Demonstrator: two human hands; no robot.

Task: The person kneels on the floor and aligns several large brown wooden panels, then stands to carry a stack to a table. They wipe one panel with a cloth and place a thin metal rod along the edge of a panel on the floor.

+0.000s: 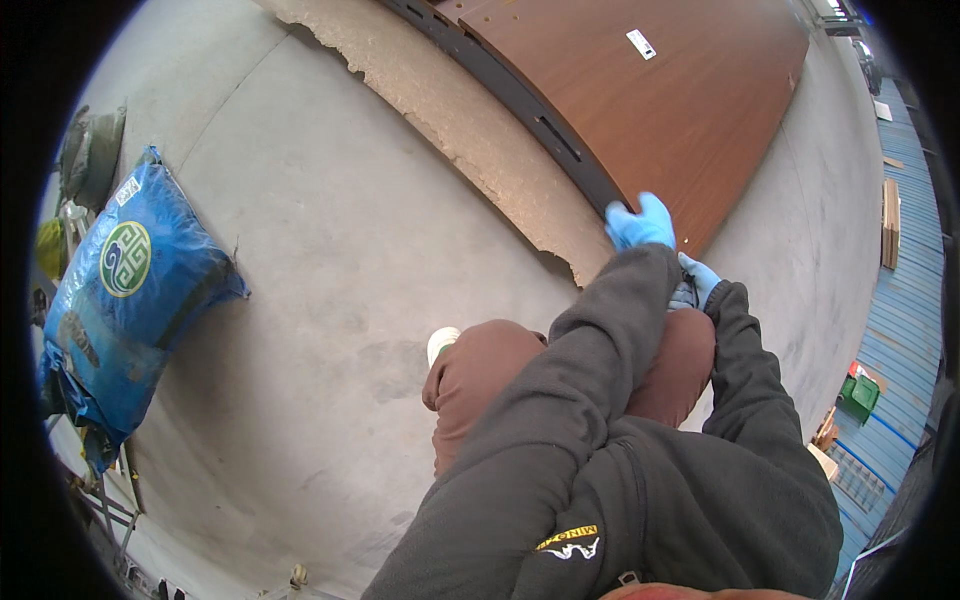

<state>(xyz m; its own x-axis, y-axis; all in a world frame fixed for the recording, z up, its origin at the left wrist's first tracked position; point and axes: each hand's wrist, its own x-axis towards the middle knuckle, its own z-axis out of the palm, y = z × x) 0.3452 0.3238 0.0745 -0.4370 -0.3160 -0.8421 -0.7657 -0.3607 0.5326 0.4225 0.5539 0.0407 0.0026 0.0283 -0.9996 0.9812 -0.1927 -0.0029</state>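
A brown wood-grain panel (pixel 660 110) lies ahead of me, with a white label (pixel 641 44) on its face. Along its left side runs a dark slotted edge strip (pixel 520 112). My left hand (pixel 642 224), in a light blue glove, is at the near corner of this strip; its fingers are blurred, and whether they grip is unclear. Just to the right and nearer to me, my gloved right hand (pixel 703 280) is closed beside my knee, by the panel's near end. Something grey and dark shows at its fingers, too hidden to name.
A ragged-edged tan board (pixel 460 140) lies along the panel's left side. On the left sits a full blue sack (pixel 130 290) on the grey concrete floor (pixel 300 230). Blue ribbed surfacing (pixel 900 330), stacked boards (pixel 891 222) and a green bin (pixel 858 393) are at the far right.
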